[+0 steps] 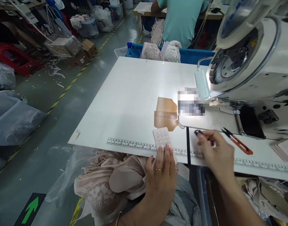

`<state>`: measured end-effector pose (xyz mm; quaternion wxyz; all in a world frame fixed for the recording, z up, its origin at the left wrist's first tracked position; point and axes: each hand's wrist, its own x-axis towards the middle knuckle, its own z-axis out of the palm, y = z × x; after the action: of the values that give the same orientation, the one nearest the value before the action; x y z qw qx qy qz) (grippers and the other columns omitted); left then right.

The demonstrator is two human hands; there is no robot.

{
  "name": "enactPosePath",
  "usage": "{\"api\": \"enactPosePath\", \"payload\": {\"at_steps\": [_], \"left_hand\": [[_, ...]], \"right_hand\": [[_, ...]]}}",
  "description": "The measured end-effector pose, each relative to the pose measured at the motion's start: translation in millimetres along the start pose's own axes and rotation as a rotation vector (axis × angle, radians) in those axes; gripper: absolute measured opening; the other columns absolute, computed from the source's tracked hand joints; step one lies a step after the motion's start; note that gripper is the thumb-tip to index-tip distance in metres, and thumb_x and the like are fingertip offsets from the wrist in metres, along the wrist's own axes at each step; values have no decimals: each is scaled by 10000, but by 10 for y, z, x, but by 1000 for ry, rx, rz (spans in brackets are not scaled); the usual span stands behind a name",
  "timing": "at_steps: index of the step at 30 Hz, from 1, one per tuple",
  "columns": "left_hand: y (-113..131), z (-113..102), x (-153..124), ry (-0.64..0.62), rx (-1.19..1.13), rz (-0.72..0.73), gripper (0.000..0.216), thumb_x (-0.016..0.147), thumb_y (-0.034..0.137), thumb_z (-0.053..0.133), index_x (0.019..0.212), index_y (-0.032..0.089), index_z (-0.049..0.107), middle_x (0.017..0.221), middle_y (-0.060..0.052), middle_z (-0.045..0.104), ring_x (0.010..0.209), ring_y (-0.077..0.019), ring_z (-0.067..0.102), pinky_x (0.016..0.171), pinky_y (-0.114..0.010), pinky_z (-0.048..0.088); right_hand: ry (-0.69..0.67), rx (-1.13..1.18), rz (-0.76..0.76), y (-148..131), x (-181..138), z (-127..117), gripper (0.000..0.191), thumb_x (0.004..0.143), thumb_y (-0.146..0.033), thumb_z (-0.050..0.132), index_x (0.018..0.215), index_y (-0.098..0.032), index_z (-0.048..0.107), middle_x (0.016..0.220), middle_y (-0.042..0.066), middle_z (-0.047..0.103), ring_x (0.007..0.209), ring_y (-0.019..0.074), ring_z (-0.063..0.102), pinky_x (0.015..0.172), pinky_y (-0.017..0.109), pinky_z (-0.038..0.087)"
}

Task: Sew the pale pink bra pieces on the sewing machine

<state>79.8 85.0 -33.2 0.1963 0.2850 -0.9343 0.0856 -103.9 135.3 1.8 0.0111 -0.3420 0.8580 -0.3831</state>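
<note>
The left hand (161, 171), a gold ring on one finger, lay flat at lower centre of the frame with its fingers together and stretched out, the fingertips pressing on the near end of a small pale pink fabric strip (162, 138) dotted with rows of tiny fasteners. The strip rested on the white table (130, 100) across the printed ruler (132, 144) that ran along the table's near edge. Just beyond the strip, toward the centre of the frame, lay a tan fabric piece (166, 114), touching or nearly touching the strip's far end.

The right hand (214, 152), blurred, hovered at lower right centre with fingers curled; a small dark object (197, 132) showed at its fingertips, but whether the fingers gripped it could not be told. To its right, red-handled thread snips (238, 143) lay on the table. A white sewing machine (254, 62) filled the upper right of the frame, its lamp lighting the surface below.

Below the table edge, at lower left centre, a heap of pink lace garments (106, 179) sat beside the left wrist. At the top of the frame a person in a teal shirt (181, 18) sat facing away, with a blue bin (191, 55) holding more lace pieces just behind the table's far edge.
</note>
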Motion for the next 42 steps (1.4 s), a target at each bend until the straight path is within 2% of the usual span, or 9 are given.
{"api": "enactPosePath", "payload": {"at_steps": [2, 6, 9, 12, 15, 20, 27, 38, 42], "left_hand": [[-8, 42, 47, 73, -30, 22, 356, 945, 239, 567, 1267, 95, 612, 1362, -126, 589, 1204, -261, 582, 997, -436, 451], [-54, 146, 121, 241, -120, 91, 265, 882, 39, 566, 1126, 60, 667, 1185, -137, 697, 1100, -251, 651, 950, -406, 515], [-140, 160, 139, 297, -320, 120, 250, 875, 11, 545, 1057, 108, 685, 1100, -101, 731, 1070, -204, 670, 972, -353, 529], [-244, 62, 167, 277, -648, 8, 224, 901, 49, 509, 964, 159, 694, 965, -49, 753, 977, -157, 694, 929, -293, 547], [-308, -129, 221, 114, -928, -256, 168, 917, 171, 527, 855, 184, 683, 762, 4, 726, 717, -125, 680, 697, -223, 553], [-299, -365, 253, -89, -1198, -437, 152, 888, 256, 572, 791, 175, 656, 670, 32, 662, 590, -97, 586, 571, -185, 450], [-226, -419, 148, -66, -1305, -449, 152, 892, 262, 583, 800, 170, 661, 694, 20, 660, 626, -104, 578, 595, -193, 430], [-180, -430, 86, 15, -1324, -353, 124, 889, 174, 585, 823, 175, 690, 777, 2, 710, 709, -121, 635, 663, -200, 468], [-153, -390, 50, -7, -1296, -326, 72, 872, 203, 636, 842, 170, 693, 809, -8, 717, 750, -130, 655, 699, -201, 476]], "right_hand": [[91, -143, -3, 221, 309, -177, 177, 843, -381, 594, 776, -221, 623, 621, 0, 644, 599, 178, 568, 613, 309, 379], [-48, -270, 178, 595, 858, -439, 162, 806, -317, 641, 684, -213, 614, 531, 4, 614, 587, 208, 582, 641, 337, 367], [-39, -423, 171, 698, 1002, -514, 135, 782, -323, 681, 783, -193, 646, 578, 26, 614, 590, 217, 562, 602, 328, 339], [74, -540, 46, 609, 857, -489, 219, 775, -332, 682, 916, -169, 650, 612, 39, 590, 608, 235, 540, 581, 331, 331], [136, -371, -207, 320, 464, -389, 140, 860, -307, 558, 809, -193, 620, 660, 41, 587, 639, 213, 543, 620, 344, 396], [-151, 106, -641, -254, -291, -230, 104, 898, -219, 565, 918, -229, 667, 890, 65, 641, 860, 202, 601, 724, 343, 502], [-125, 298, -565, -385, -564, -178, 78, 864, -136, 623, 838, -208, 639, 759, 23, 598, 692, 149, 575, 532, 260, 475], [-80, 241, -578, -348, -681, -160, 115, 884, -122, 584, 814, -211, 601, 749, 10, 599, 688, 148, 583, 578, 269, 462], [-164, 168, -610, -275, -676, -139, 122, 918, -162, 518, 811, -217, 538, 766, 12, 556, 709, 156, 555, 623, 281, 453]]}}
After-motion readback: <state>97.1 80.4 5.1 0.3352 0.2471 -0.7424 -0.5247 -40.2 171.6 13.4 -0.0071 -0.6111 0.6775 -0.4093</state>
